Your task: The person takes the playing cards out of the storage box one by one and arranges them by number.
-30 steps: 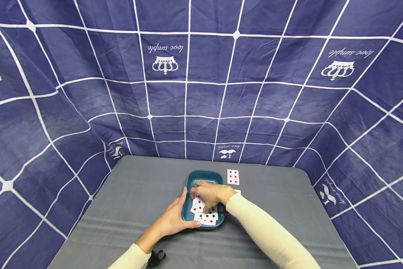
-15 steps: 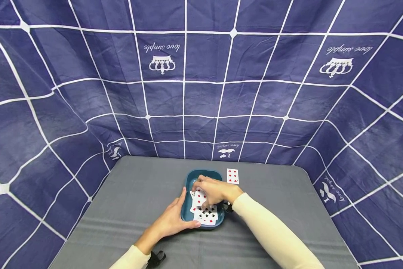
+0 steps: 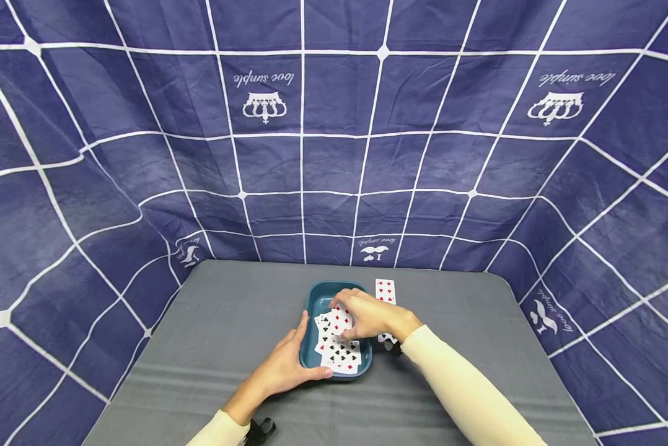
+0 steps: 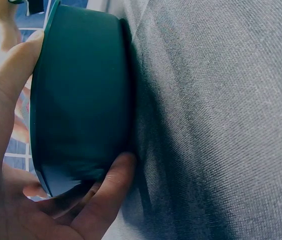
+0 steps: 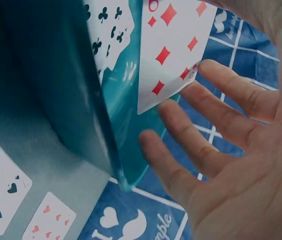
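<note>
Over teal tray point(image 3: 323, 295): diamonds card point(image 3: 341, 318) pinched in right hand point(image 3: 370, 312).

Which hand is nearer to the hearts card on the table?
Right. The right hand is over the tray, close to the hearts card; the left hand, farther, holds the tray's left side.

The grey cloth-covered table point(image 3: 245, 310) has the blue white-gridded fabric backdrop point(image 3: 334, 161) at 12 o'clock and bears the teal rounded-rectangular tray point(image 3: 323, 301), in which a white rectangular spade card point(image 3: 341, 359) lies towards 6 o'clock. The left hand point(image 3: 286, 364) holds the tray at 8 o'clock; from 3 o'clock the right hand point(image 3: 370, 314) holds a white rectangular diamond card point(image 3: 341, 318) over it. Outside, a white rectangular heart card point(image 3: 385, 290) lies at 2 o'clock, another spade card point(image 5: 6, 200) at 3.
</note>
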### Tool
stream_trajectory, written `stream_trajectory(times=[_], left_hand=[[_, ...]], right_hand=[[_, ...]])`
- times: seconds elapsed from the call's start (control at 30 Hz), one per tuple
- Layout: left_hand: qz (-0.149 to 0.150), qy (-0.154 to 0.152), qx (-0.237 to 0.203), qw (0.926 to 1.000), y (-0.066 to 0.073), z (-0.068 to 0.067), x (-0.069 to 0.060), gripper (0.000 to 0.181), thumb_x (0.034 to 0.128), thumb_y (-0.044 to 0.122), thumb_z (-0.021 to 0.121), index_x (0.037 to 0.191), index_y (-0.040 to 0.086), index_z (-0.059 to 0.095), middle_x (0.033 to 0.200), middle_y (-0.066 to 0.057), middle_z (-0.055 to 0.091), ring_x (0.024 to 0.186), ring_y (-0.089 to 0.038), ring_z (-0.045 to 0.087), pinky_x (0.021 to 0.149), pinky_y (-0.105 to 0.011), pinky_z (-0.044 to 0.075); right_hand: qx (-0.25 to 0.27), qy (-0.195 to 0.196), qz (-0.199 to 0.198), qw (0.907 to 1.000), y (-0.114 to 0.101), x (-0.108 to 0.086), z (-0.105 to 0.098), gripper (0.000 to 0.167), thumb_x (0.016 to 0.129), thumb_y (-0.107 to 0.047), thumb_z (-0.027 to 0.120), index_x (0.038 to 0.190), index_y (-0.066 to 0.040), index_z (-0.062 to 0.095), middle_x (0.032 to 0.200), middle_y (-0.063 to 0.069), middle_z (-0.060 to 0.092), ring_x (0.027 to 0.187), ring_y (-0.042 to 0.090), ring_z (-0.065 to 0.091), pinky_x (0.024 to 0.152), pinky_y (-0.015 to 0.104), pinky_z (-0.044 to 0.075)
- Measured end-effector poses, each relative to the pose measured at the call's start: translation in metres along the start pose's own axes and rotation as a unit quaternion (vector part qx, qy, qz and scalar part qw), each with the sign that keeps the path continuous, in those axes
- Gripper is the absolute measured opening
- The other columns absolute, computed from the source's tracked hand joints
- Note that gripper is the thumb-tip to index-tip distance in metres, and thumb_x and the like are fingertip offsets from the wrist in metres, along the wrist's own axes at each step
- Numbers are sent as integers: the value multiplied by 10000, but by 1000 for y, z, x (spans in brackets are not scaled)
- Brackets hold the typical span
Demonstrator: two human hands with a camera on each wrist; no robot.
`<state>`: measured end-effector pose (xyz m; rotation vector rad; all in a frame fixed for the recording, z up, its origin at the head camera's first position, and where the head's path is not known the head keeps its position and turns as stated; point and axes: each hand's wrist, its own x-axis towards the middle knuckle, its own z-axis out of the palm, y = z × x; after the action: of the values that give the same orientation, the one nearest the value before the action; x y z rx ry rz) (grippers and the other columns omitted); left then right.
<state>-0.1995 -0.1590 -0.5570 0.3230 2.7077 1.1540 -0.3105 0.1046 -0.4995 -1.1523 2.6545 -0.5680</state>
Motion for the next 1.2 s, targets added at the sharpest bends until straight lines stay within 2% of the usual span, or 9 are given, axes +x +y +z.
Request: stream_trajectory(times=[0.13, 0.27, 0.4, 0.53, 0.73, 1.0, 1.2], left_hand=[[20, 27, 35, 10000, 0, -1, 0, 1485, 842, 633, 1017, 1887, 104, 105, 1738, -257, 553, 1571, -445, 582, 1254, -675, 515], [45, 23, 11, 10000, -1, -1, 1, 1488, 843, 644, 1012, 1887, 101, 101, 1742, -257, 550, 1575, -441, 580, 1256, -675, 514], [24, 37, -13, 10000, -1, -1, 0, 1489, 841, 626, 1022, 1887, 104, 99, 1749, -254, 544, 1581, -450, 574, 1258, -684, 511], [-5, 59, -8, 10000, -1, -2, -1, 1493, 831, 629, 1028, 1887, 110, 110, 1756, -256, 538, 1588, -468, 567, 1261, -691, 506], [51, 77, 21, 10000, 0, -1, -2, 1485, 829, 635, 1028, 1887, 113, 127, 1732, -256, 562, 1561, -459, 592, 1250, -681, 518], [44, 76, -38, 10000, -1, 1, -1, 1480, 829, 613, 1038, 1885, 106, 134, 1729, -253, 564, 1556, -444, 598, 1250, -671, 520], [56, 139, -18, 9999, -2, 1, -1, 1493, 812, 629, 1041, 1885, 109, 142, 1731, -248, 567, 1559, -443, 597, 1259, -669, 514]], right_hand=[[-9, 199, -227, 9995, 7, -5, -4, 683, 942, -310, 989, 1523, -124, 682, 1568, 33, 704, 1424, 254, 677, 1202, 465, 573], [98, 337, -486, 9982, 13, -10, -8, 683, 946, -262, 986, 1531, -101, 672, 1608, 49, 693, 1470, 236, 687, 1251, 465, 567], [129, 359, -661, 9971, 16, -15, -11, 658, 961, -240, 963, 1536, -117, 667, 1656, 76, 670, 1548, 261, 648, 1303, 494, 529], [106, 344, -756, 9965, 19, -19, -13, 626, 960, -224, 957, 1518, -136, 687, 1671, 103, 656, 1565, 294, 630, 1304, 517, 521], [122, 363, -688, 9969, 25, -27, -14, 609, 941, -221, 972, 1489, -155, 716, 1632, 63, 661, 1526, 259, 649, 1283, 497, 541], [166, 514, -437, 9976, 35, -39, -16, 651, 929, -224, 988, 1516, -118, 726, 1566, 18, 678, 1469, 255, 673, 1264, 515, 553], [175, 740, -517, 9958, 48, -47, -20, 637, 914, -182, 992, 1494, -105, 739, 1551, 26, 701, 1453, 266, 681, 1229, 518, 573]])
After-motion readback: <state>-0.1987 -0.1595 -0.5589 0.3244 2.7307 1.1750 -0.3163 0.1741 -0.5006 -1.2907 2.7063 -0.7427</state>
